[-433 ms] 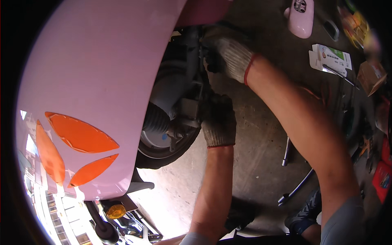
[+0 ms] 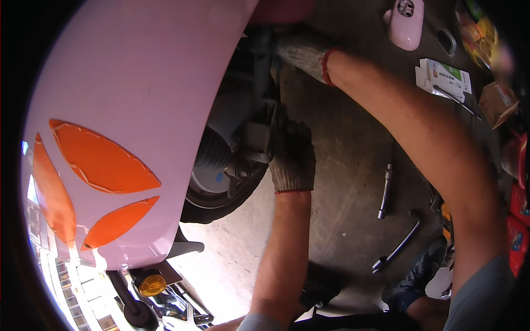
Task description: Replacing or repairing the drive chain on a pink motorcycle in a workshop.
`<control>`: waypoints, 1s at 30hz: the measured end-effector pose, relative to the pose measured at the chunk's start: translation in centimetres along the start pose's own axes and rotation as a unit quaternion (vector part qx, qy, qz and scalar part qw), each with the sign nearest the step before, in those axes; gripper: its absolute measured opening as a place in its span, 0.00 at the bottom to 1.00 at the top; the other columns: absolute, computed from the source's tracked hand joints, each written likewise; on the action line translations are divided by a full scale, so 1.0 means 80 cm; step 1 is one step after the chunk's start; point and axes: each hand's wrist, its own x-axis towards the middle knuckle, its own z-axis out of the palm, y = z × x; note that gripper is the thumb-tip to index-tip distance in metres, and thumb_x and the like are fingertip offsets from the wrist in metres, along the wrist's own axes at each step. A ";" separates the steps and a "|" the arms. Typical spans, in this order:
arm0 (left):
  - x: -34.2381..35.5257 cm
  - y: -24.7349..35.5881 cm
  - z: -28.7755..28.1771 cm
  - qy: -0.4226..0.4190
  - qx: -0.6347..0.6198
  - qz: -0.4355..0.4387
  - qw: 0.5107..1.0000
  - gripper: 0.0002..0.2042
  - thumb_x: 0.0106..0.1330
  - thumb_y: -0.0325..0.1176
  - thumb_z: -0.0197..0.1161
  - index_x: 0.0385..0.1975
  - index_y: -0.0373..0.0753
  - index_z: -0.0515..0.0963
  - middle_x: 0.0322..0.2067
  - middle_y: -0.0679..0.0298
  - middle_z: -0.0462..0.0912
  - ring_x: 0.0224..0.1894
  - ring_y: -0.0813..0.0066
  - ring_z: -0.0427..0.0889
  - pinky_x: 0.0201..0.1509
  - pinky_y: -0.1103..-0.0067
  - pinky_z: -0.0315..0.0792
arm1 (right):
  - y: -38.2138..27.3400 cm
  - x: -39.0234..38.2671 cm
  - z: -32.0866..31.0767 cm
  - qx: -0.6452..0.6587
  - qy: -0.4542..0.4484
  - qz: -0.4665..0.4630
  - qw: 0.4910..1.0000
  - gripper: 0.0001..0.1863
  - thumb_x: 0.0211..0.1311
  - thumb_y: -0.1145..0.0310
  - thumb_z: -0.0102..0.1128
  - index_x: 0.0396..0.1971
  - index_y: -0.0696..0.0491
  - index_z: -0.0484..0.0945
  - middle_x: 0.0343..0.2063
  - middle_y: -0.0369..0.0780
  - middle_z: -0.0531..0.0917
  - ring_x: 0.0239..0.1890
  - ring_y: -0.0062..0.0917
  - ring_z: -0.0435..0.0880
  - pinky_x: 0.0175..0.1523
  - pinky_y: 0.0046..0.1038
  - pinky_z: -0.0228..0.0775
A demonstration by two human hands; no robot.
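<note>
Both my hands wear knitted work gloves with red cuffs. My left hand is closed in a dark-palmed glove beside a square metal bracket on the vehicle's underside; what its fingers grip is hidden. Farther up, my right hand reaches to the upper end of a dark strut, its fingers lost in shadow. A ribbed rubber boot and a wheel with a black tyre sit left of the bracket. The pink body panel, bearing orange leaf-shaped stickers, covers the left side.
On the concrete floor lie a socket wrench and a bent-handled wrench. Toward the far right are a pink mirror housing, an opened white-green box, a brown carton and red containers. An amber turn signal is at lower left.
My right hand has moved up and left, deeper behind the strut, its forearm swinging upward. My left hand stays beside the bracket. The view has shifted slightly.
</note>
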 end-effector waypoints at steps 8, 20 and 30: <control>0.010 -0.010 0.009 -0.032 -0.032 -0.014 0.999 0.03 0.65 0.34 0.55 0.34 0.45 0.73 0.30 0.72 0.73 0.30 0.83 0.71 0.35 0.82 0.67 | 0.002 -0.007 0.010 0.080 -0.033 0.004 0.996 0.09 0.63 0.70 0.46 0.38 0.53 0.76 0.31 0.36 0.80 0.27 0.17 0.78 0.29 0.17 0.68; -0.015 0.000 0.032 0.026 -0.004 -0.018 0.999 0.10 0.68 0.35 0.51 0.43 0.39 0.72 0.35 0.66 0.77 0.33 0.78 0.75 0.39 0.80 0.71 | 0.014 -0.006 0.007 0.285 -0.047 0.056 0.956 0.09 0.63 0.69 0.49 0.39 0.53 0.76 0.32 0.35 0.80 0.28 0.17 0.79 0.32 0.16 0.71; -0.009 0.053 0.157 -0.061 0.775 0.472 0.416 0.10 0.63 0.29 0.56 0.40 0.32 0.75 0.32 0.57 0.81 0.31 0.68 0.82 0.30 0.78 0.74 | 0.009 -0.001 -0.011 0.288 -0.031 0.139 0.947 0.16 0.69 0.62 0.39 0.49 0.52 0.73 0.40 0.38 0.80 0.42 0.20 0.79 0.43 0.22 0.70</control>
